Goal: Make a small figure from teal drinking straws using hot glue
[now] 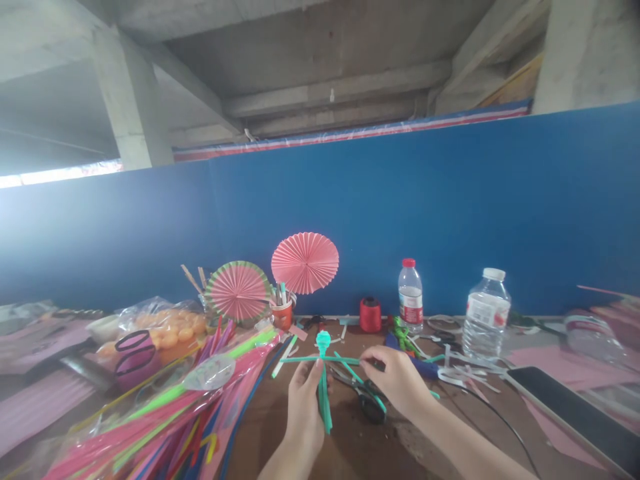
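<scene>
A teal figure (pixel 324 393) made of fuzzy stems, with a round head, two side arms and several strands hanging down, stands upright above the table's middle. My left hand (pixel 306 403) is closed round its body just below the crossing of the arms. The fingertips of my right hand (pixel 393 377) pinch the end of the figure's right-hand arm. Black-handled scissors (pixel 371 403) lie on the brown table (pixel 350 447) beneath my right hand, beside another teal strip.
Bagged coloured stems (pixel 165 413) spread at the left, near bagged orange balls (pixel 175 327). Behind stand paper fans (pixel 305 263), a red spool (pixel 371 316) and two bottles (pixel 487 320). A phone (pixel 570 413) and pink paper lie at the right.
</scene>
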A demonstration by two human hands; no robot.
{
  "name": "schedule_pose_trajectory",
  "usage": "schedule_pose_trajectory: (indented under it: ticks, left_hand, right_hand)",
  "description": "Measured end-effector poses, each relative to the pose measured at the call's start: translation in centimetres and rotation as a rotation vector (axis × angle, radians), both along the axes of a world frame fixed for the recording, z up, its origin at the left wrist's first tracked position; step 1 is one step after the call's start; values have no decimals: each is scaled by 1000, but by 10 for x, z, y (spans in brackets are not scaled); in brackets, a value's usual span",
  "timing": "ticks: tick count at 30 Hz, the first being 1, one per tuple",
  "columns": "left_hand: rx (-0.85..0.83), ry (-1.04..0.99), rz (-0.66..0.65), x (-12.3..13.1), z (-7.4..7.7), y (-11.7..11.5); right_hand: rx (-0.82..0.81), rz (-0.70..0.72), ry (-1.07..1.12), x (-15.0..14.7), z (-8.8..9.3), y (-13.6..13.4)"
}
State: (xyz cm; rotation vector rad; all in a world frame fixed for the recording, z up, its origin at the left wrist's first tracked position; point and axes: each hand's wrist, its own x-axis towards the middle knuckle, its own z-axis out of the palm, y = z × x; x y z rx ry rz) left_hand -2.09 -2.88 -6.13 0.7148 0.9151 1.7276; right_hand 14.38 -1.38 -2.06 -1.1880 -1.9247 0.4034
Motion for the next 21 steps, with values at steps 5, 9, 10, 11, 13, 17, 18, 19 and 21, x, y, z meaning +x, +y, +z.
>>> schedule_pose_trajectory:
  ticks: [5, 9, 10, 11, 13, 17, 18, 19, 21]
  left_hand:
    - [0, 0, 22, -2, -1, 1]
    - [-1, 7, 22, -3, -1, 1]
    - [-1, 8, 20, -3, 0, 1]
    - [0, 8, 19, -3, 0, 1]
    - [3, 8, 17, -2, 1, 2]
    - [2, 16, 15, -2, 2, 1]
    - [1, 19, 17, -2, 2, 1]
    - [-1, 23, 19, -2, 1, 1]
    - [-7, 30, 28, -2, 1, 1]
  right_hand:
    - [14, -6, -11, 3, -1, 3]
    - [23, -17, -16, 6, -3, 6]
    - [26, -17, -17, 6, -3, 6]
    - [29, -17, -19, 5, -3, 6]
    - [34, -15, -23, 5, -4, 6]
    - [45, -6, -33, 3, -6, 5]
    - [48, -5, -35, 3, -6, 5]
    - [52, -3, -37, 3, -6, 5]
    - [61, -1, -41, 3, -6, 5]
